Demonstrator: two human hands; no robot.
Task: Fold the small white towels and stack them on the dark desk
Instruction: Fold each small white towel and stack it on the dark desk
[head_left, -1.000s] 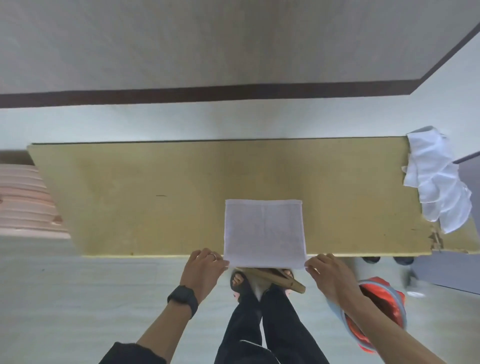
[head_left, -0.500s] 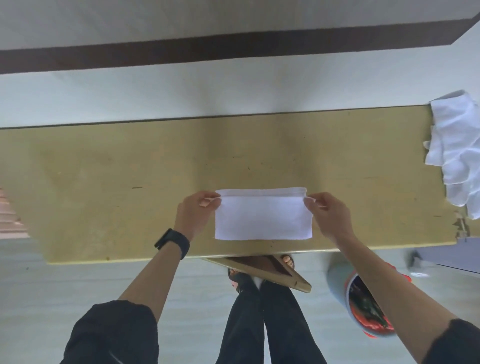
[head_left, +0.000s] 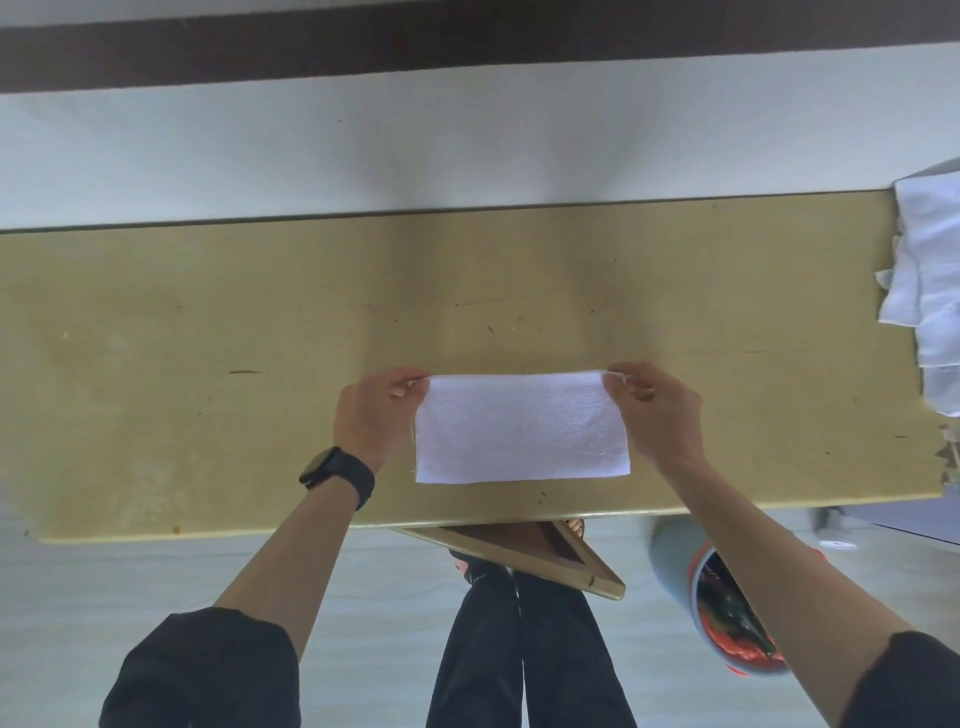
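A small white towel (head_left: 519, 428) lies folded in half on the yellowish table (head_left: 208, 338), near its front edge. My left hand (head_left: 371, 415) pinches the towel's far left corner. My right hand (head_left: 654, 410) pinches the far right corner. A pile of unfolded white towels (head_left: 930, 291) sits at the table's right end, partly cut off by the frame edge.
A white wall rises just behind the table. Under the front edge a wooden triangular frame (head_left: 530, 551) sticks out above my legs. A grey bin with a red rim (head_left: 727, 608) stands on the floor at the right.
Both hands carried the towel's near edge, which hung over the table front, up and away onto the far edge, folding it in half. They still pinch the corners.
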